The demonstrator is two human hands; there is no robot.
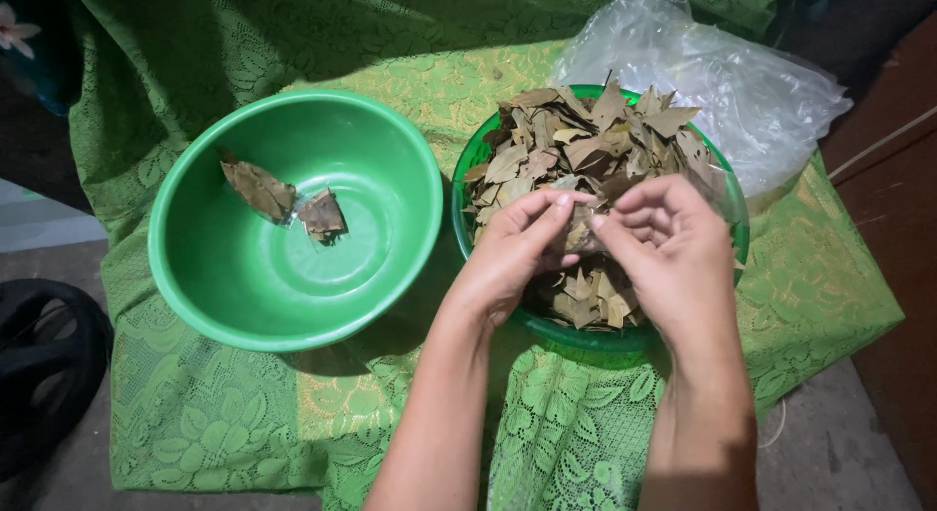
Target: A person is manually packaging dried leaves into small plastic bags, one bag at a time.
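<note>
My left hand (pixel 517 252) and my right hand (pixel 669 252) meet over a green bowl (pixel 467 164) piled with dried brown leaves (pixel 586 145). Together the fingertips of both hands pinch a small dried leaf (pixel 580 228) just above the pile. To the left stands a larger green bowl (pixel 224 286), holding two small clear packets of leaves (pixel 283 201) on its far inner slope.
Both bowls rest on a green lace cloth (pixel 244 413) that covers a low surface. A crumpled clear plastic bag (pixel 722 81) lies behind the leaf bowl at the right. At the far left edge sits a dark round object (pixel 44 360). Bare grey floor shows below.
</note>
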